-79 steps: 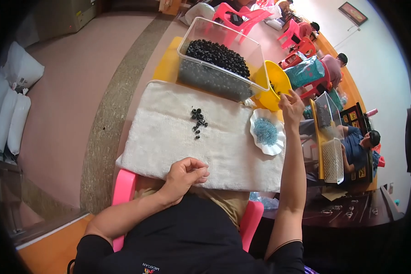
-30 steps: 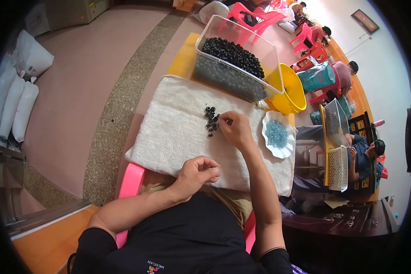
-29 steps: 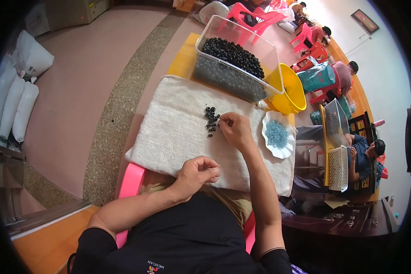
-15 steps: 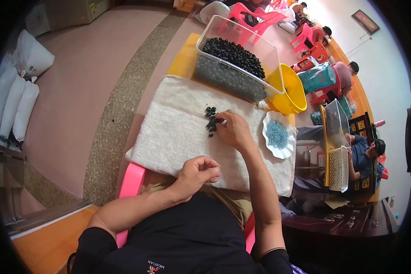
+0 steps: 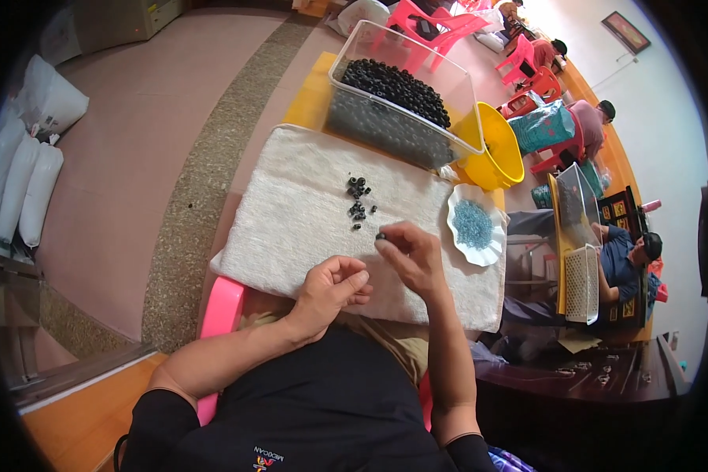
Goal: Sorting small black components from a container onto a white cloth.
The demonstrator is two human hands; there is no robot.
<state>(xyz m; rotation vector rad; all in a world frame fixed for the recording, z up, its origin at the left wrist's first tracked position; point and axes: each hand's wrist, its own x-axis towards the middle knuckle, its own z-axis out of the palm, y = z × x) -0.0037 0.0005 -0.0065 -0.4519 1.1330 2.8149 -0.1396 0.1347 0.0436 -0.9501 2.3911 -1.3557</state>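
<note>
My right hand (image 5: 414,258) is raised over the white towel (image 5: 279,212) and pinches a small black bead (image 5: 381,236) between thumb and fingertips. Close by on the left, my left hand (image 5: 329,296) is closed, thumb pressed against curled fingers near the towel's front edge. Whatever it may hold is too small or hidden to make out. Beyond both hands a small cluster of black beads (image 5: 359,206) lies loose on the towel. To the right of them sits a white scalloped dish (image 5: 488,256) of tiny pale-blue beads (image 5: 473,223).
Behind the towel stands a clear plastic bin (image 5: 385,130) heaped with black beads, beside a yellow bowl (image 5: 505,153). Pink chairs (image 5: 425,31) are farther back. At the right a person (image 5: 629,256) sits near a white basket (image 5: 581,285). White sacks (image 5: 41,189) line the left.
My right hand has pulled back from the bead cluster toward my left hand, bringing a black bead with it. The left hand has moved only slightly.
</note>
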